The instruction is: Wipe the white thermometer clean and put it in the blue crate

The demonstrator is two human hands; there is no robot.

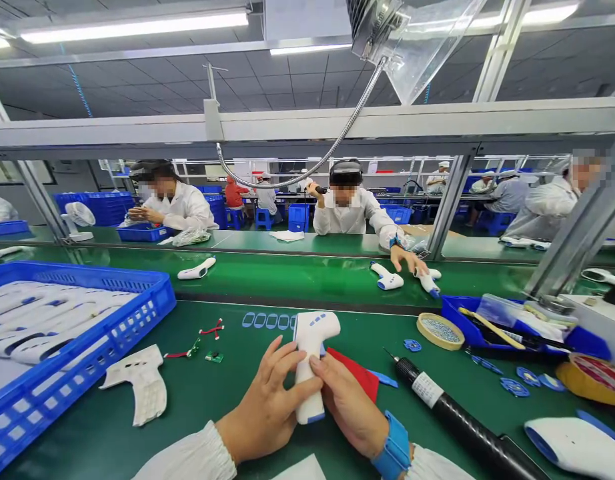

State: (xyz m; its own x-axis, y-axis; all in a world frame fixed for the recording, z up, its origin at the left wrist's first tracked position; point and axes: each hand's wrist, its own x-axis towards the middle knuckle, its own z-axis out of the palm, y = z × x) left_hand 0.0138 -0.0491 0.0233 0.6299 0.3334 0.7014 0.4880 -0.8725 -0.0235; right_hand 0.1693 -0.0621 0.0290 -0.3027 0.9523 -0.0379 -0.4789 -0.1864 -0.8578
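Observation:
Both my hands hold a white thermometer gun (315, 330) upright over the green bench, its head turned to the right and a blue cap at the handle's foot. My left hand (267, 400) wraps the handle from the left, thumb across its front. On the other side, my right hand (345, 397) presses thumb and fingers to the handle's right edge. Behind the right hand lies a red piece (355, 373) with a blue strip (382, 379) beside it. An open white housing half (140, 383) rests to the left, near small circuit boards with red wires (190, 350).
A blue crate (157, 310) of white housings stands left. At right lie a black electric screwdriver (437, 400), a round dish of screws (440, 331) and a blue tool tray (450, 308). Across the green belt (287, 267), a co-worker's hand (407, 259) reaches to thermometer guns.

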